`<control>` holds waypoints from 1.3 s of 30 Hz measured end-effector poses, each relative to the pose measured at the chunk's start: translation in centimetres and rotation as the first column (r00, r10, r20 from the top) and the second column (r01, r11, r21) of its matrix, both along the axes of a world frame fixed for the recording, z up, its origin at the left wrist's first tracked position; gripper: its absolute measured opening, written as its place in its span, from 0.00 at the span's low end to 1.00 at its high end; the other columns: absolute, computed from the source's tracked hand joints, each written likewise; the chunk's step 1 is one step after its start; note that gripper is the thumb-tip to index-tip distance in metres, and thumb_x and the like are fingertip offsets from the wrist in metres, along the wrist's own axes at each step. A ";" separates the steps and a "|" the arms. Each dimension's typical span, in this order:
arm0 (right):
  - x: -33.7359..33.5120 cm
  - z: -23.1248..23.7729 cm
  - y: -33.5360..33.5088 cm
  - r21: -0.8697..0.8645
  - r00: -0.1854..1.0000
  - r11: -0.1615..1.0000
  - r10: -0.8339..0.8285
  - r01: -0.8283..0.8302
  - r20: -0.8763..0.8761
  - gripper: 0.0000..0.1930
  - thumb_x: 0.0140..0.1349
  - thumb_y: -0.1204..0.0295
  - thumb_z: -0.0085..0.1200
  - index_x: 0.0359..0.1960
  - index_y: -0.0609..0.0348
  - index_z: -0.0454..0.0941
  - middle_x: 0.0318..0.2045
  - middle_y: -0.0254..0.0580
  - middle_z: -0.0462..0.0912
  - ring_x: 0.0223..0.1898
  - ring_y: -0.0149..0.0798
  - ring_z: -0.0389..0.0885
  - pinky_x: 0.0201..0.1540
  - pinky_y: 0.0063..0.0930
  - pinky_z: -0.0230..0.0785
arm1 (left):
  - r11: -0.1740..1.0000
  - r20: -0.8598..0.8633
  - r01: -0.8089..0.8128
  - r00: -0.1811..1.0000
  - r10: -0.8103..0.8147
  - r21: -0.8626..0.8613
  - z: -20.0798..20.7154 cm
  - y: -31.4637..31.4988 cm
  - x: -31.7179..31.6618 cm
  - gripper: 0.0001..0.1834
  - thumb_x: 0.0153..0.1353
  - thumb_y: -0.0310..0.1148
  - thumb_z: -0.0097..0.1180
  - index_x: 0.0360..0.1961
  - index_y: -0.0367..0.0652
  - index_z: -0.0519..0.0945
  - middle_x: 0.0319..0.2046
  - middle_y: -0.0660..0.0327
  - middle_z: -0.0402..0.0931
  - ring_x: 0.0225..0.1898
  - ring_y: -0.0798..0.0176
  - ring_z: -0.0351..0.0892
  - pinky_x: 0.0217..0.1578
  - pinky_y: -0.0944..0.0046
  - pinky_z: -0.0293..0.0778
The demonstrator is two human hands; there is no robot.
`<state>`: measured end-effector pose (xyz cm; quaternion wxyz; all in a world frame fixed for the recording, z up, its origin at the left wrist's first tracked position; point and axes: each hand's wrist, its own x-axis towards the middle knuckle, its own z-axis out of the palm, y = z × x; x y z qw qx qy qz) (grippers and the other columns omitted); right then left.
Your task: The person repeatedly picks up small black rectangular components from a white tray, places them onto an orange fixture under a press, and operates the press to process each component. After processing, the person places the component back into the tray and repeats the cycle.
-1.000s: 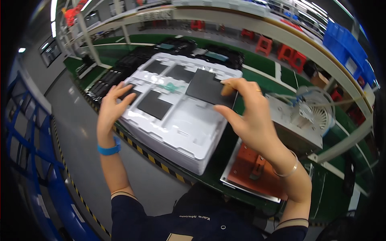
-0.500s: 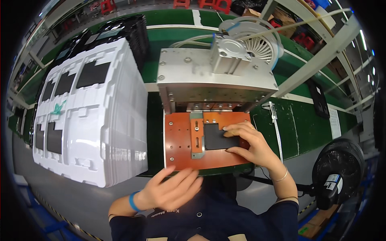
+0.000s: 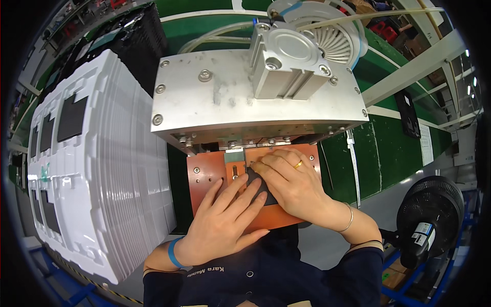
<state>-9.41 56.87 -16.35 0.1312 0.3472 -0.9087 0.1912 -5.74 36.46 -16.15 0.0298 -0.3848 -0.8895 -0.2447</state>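
A flat, dark notched piece [image 3: 269, 200] lies on the orange base plate [image 3: 281, 217] of a metal press, largely covered by my hands. My right hand [image 3: 299, 189], with a ring on one finger, is curled over the piece, its fingertips drawn together at the piece's left upper edge; the thumb is hidden. From the left, my left hand [image 3: 222, 220] lies with fingers stretched and spread, the fingertips touching the piece's left side. Just behind the hands is a slotted orange guide block [image 3: 235, 170].
The press's silver top [image 3: 215, 97] carries an air cylinder [image 3: 291, 56] and overhangs the plate. White stacked trays [image 3: 123, 169] holding dark pieces stand left. A caliper-like metal tool [image 3: 353, 163] lies on the green bench at right; a black fan [image 3: 429, 220] stands farther right.
My left hand has moved up and right onto the piece. My right hand has shifted left across it, from its right end to its left edge. The head view has moved closer to the press.
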 end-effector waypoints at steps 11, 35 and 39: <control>-0.4 -0.4 0.2 -0.018 0.999 0.999 -0.044 0.044 -0.009 0.22 0.47 0.75 0.57 0.48 0.53 0.79 0.46 0.36 0.74 0.48 0.41 0.71 0.46 0.36 0.65 | 1.000 0.001 0.012 1.000 -0.012 -0.015 -0.1 -0.1 -0.2 0.31 0.53 0.52 0.62 0.53 0.44 0.78 0.60 0.55 0.70 0.63 0.47 0.65 0.58 0.44 0.63; -0.2 0.6 2.7 -0.204 0.983 0.978 -0.003 0.041 0.182 0.17 0.48 0.68 0.67 0.40 0.59 0.81 0.45 0.42 0.78 0.46 0.46 0.74 0.48 0.36 0.69 | 0.997 0.104 -0.041 0.993 0.048 -0.072 0.7 0.1 -1.5 0.45 0.49 0.66 0.58 0.60 0.43 0.72 0.65 0.53 0.62 0.67 0.43 0.56 0.62 0.36 0.53; -0.2 0.5 2.7 -0.208 0.980 0.977 -0.007 0.049 0.200 0.17 0.47 0.67 0.67 0.39 0.59 0.81 0.45 0.41 0.78 0.47 0.45 0.73 0.49 0.36 0.69 | 0.996 0.100 -0.040 0.994 0.048 -0.083 0.5 0.1 -1.5 0.44 0.50 0.66 0.57 0.60 0.45 0.73 0.65 0.55 0.62 0.66 0.44 0.57 0.62 0.36 0.52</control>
